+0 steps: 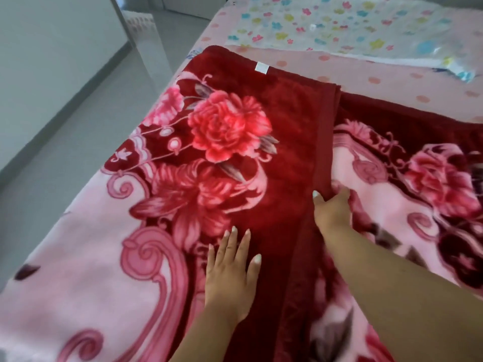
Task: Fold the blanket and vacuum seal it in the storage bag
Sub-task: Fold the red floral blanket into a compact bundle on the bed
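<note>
A thick red and pink blanket (209,142) with large rose prints lies spread over the bed, its left part folded over so a dark red hemmed edge runs down the middle. My left hand (231,273) rests flat on the folded layer, fingers spread. My right hand (332,207) grips that hemmed edge, thumb on top and fingers tucked under the fold. A clear storage bag (339,24) printed with small coloured flowers lies flat at the far end of the bed.
The bed has a pink dotted sheet (379,79) showing between blanket and bag. Grey tiled floor (65,126) and a white wall run along the bed's left side.
</note>
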Tool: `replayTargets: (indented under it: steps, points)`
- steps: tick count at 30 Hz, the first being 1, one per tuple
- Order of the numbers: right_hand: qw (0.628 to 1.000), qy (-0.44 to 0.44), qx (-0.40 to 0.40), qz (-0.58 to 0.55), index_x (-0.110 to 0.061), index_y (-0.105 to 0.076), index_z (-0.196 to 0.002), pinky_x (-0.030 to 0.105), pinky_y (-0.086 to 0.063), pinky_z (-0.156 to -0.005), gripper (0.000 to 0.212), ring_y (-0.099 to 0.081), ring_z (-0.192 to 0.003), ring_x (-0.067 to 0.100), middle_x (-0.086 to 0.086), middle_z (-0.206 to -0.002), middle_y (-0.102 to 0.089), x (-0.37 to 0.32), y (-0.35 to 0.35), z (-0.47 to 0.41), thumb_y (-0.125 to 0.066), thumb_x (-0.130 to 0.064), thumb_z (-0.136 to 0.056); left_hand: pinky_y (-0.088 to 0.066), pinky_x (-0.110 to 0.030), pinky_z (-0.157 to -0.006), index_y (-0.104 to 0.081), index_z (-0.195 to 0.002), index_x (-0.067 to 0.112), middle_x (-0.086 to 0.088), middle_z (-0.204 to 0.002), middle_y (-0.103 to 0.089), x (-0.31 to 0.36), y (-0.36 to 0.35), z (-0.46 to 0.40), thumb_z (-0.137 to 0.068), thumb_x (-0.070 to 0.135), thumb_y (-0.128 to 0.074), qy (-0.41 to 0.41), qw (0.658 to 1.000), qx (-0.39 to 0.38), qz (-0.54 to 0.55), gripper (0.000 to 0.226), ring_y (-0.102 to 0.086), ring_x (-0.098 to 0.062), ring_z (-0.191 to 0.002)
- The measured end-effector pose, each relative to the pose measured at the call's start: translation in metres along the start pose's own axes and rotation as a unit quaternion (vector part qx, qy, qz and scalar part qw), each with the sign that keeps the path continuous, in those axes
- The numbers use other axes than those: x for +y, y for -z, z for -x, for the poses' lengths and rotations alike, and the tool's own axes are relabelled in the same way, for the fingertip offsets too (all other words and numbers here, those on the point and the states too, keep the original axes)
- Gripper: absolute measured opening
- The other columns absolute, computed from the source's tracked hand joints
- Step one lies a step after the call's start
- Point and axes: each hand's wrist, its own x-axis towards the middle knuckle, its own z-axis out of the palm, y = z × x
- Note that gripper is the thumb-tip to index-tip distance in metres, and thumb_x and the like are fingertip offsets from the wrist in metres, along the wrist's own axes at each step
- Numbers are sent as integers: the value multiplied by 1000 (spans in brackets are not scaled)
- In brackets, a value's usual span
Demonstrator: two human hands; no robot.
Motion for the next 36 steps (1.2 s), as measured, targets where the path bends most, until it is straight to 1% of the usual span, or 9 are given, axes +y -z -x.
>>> replayTargets:
  steps: [4, 7, 10, 15, 19, 23, 29, 33, 36]
  points:
    - [994, -2, -90, -64, -10, -15, -151, 25, -40, -98, 92, -57, -120, 26, 12, -137, -52, 23, -4, 93, -73, -31, -83, 19, -25, -115, 8, -145, 42, 17, -158, 13, 10, -8, 32, -68, 73, 34, 2, 999, -18, 27, 88, 24, 6, -139]
    - [990, 12, -120, -78, -16, -19, -151, 21, -42, -94, 81, -60, -117, 22, 9, -133, -57, 50, 15, 122, -69, -15, -87, 16, -26, -116, 5, -149, 39, 18, -157, 14, 15, -10, 51, -69, 73, 32, 6, 999, -29, 22, 91, 24, 4, -140]
    - [991, 54, -102, -61, -22, -21, -150, 24, -43, -96, 76, -57, -120, 22, 8, -138, -54, 48, 30, 118, -65, -15, -89, 14, -29, -118, 10, -146, 41, 17, -154, 20, 21, -8, 72, -69, 72, 33, 20, 1000, -18, 0, 86, 25, -1, -142]
    - [956, 104, -230, 152, -22, -8, -155, 30, -28, -113, 83, -31, -141, 25, 12, -155, -26, 80, 43, 170, -60, -33, -92, 18, -34, -115, 7, -149, 41, 15, -151, 25, 44, -22, 121, -54, 72, 44, 72, 994, -78, -30, 107, 29, -2, -137]
    - [928, 110, -309, 175, -25, -9, -154, 26, -30, -111, 75, -34, -140, 21, 6, -153, -33, 111, 69, 190, -54, -35, -95, 9, -38, -120, -6, -152, 38, 12, -161, 6, 61, -22, 136, -94, 58, 1, 118, 983, -138, 5, 62, 13, -5, -146]
    - [959, 55, -252, 115, -24, -17, -154, 31, -46, -91, 71, -60, -113, 28, 15, -128, -58, 99, 106, 173, -53, -37, -94, 1, -40, -120, -16, -153, 31, 6, -162, -12, 84, 0, 122, -102, 47, -16, 90, 988, -123, 23, 53, -2, -11, -149]
    - [986, 40, -136, 86, -19, -25, -151, 30, -42, -96, 61, -57, -118, 29, 12, -131, -58, 76, 184, 151, -52, -28, -97, -4, -43, -120, -19, -153, 28, 0, -161, -18, 151, 25, 93, -101, 48, -21, -32, 994, -103, 5, 56, -13, -17, -148]
    - [993, 22, -88, 75, -13, -33, -145, 34, -40, -99, 56, -53, -123, 32, 16, -134, -56, 81, 235, 146, -53, -31, -96, -27, -38, -115, -29, -151, 24, -7, -149, -42, 193, 31, 96, -99, 46, -36, -96, 990, -98, 32, 57, -40, -27, -137]
    - [995, -3, -57, 84, -15, -38, -142, 33, -40, -98, 53, -53, -122, 30, 14, -131, -57, 102, 282, 143, -53, -35, -95, -34, -33, -109, -32, -149, 17, -10, -146, -47, 228, 24, 111, -99, 39, -45, -122, 984, -129, 24, 57, -45, -29, -132]
